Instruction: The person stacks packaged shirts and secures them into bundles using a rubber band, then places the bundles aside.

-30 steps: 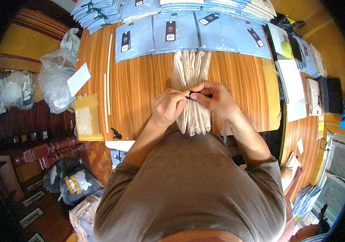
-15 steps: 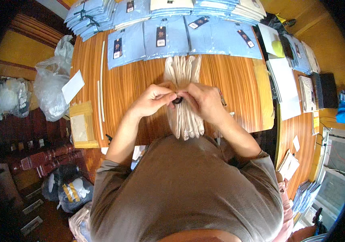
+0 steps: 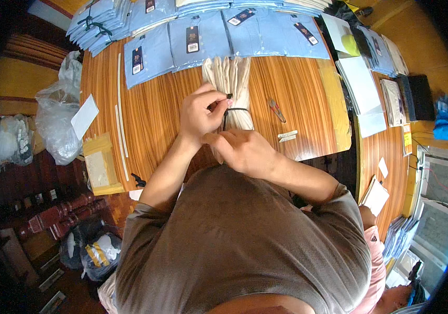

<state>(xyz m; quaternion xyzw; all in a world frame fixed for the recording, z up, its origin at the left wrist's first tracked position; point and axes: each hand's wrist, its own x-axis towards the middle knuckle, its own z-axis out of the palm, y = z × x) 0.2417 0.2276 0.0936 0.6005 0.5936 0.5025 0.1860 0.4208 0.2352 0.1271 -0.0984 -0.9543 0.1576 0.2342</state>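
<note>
A bundle of cream folded garments [image 3: 240,121] lies on the wooden table in front of me, its folds side by side. A thin black cord [image 3: 238,109] runs across its middle. My left hand [image 3: 203,110] is over the bundle's left side, thumb and forefinger pinched on a black end of the cord. My right hand [image 3: 245,150] rests on the near part of the bundle, fingers curled inward just below the left hand. Whatever lies between the right fingers is hidden. A pair of thread snips [image 3: 275,110] lies to the right of the bundle.
Bagged light blue shirts [image 3: 196,42] with dark tags line the far side of the table [image 3: 307,99]. A small white strip [image 3: 287,136] lies at right, a black cord piece [image 3: 138,180] at the near left edge. Clear plastic bags [image 3: 59,112] hang left. Another person's pink sleeve [image 3: 376,251] shows lower right.
My hands, together over the cord before, have parted: the left is slightly up with the cord end, the right has drawn down toward me. The cord across the bundle and the snips now show.
</note>
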